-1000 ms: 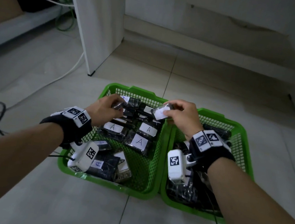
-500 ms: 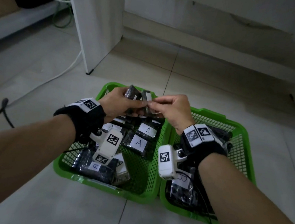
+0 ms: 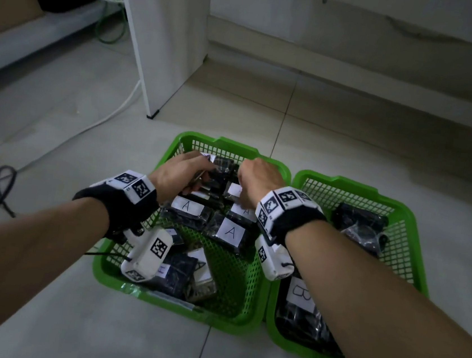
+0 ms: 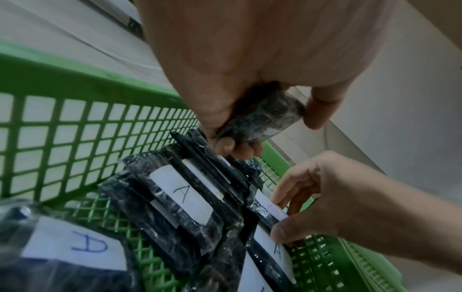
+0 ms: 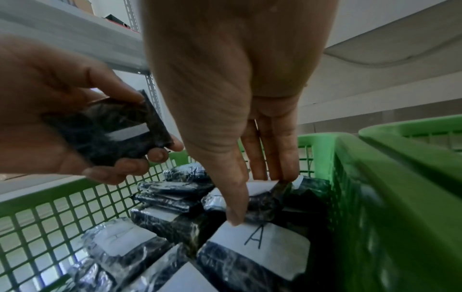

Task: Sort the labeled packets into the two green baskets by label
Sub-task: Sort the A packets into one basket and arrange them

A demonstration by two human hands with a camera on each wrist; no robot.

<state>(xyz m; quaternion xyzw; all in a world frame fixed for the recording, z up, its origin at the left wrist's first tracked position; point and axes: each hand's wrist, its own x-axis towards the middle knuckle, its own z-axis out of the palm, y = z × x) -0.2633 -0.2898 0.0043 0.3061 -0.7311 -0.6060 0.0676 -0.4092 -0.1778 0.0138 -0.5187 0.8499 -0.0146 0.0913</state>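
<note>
Two green baskets stand side by side on the tiled floor. The left basket [image 3: 186, 143] holds several dark packets labeled A [image 3: 230, 231]. In the right basket [image 3: 345, 185] lie dark packets, one labeled B [image 3: 301, 295]. My left hand [image 3: 199, 179] hovers over the far part of the left basket and grips a dark packet [image 4: 260, 120] [image 5: 110, 130]; its label letter does not show. My right hand [image 3: 244, 187] reaches into the same basket. Its thumb and fingers pinch a white-labeled packet [image 5: 262, 199] lying among the A packets, its letter hidden.
A white cabinet panel [image 3: 161, 52] stands on the floor just behind the baskets to the left. A white cable [image 3: 112, 114] and a dark cable [image 3: 2, 181] run over the floor at left. A low wall ledge [image 3: 357, 83] crosses the back.
Both hands were together above the left basket, handling packets. They have lowered and parted; the left keeps a packet, the right now pinches one lying in the left basket.
</note>
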